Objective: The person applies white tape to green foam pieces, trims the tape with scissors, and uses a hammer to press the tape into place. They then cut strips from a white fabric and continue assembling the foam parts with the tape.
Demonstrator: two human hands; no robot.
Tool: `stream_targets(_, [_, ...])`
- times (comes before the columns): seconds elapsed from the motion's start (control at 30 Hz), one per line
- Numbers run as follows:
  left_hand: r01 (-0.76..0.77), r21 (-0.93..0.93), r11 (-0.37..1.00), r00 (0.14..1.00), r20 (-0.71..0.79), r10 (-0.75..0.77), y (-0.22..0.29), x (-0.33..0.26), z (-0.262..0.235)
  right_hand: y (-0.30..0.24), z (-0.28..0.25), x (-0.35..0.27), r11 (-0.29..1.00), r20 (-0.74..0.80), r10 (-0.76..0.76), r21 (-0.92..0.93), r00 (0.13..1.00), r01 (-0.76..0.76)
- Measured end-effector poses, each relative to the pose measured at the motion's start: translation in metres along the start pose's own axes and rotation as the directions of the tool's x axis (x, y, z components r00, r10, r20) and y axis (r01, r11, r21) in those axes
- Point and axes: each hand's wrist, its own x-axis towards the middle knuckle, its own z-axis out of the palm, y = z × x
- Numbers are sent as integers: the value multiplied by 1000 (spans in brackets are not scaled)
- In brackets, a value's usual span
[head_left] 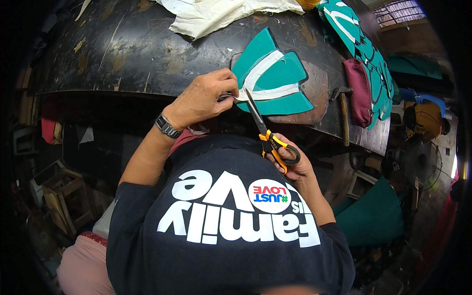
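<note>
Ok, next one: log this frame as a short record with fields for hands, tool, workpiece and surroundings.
Left hand: fingertips pinching the white trim at its near-left end
Right hand: gripping the scissors by their handles
Tool: scissors, orange and black handles, blade tips at the trim near the left fingertips
Workpiece: green piece with white trim
Support: brown board on a black table
Right side: hammer, maroon item
Far edge: cream cloth

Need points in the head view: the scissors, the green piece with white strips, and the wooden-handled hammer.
Scissors (266, 135): head view, near the pivot, between blades and handles.
Green piece (279, 73): head view, on its middle panel.
Hammer (344, 120): head view, midway down the handle.
</note>
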Motion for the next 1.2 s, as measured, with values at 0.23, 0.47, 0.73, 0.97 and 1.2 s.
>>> stream_targets(0.23, [31, -55, 998, 998, -55, -34, 2, -5, -2, -30, 16, -10, 908, -72, -206, -385, 976, 163])
stream_targets(0.47, [59, -85, 995, 998, 22, -57, 16, -14, -1, -147, -6, 35, 114, 219, -760, -881, 611, 458])
stream_targets(0.73, [17, 268, 963, 987, 149, -59, 30, -17, 7, -212, -36, 127, -182, 91, -833, -977, 546, -114])
stream_targets(0.97, [58, 276, 959, 990, 106, -90, 34, -17, 9, -104, 27, 80, -512, 616, -665, -787, 423, 343])
stream_targets(1.2, [61, 313, 948, 986, 127, -105, 35, -14, 6, -34, 26, 46, -637, 509, -537, -767, 673, 73])
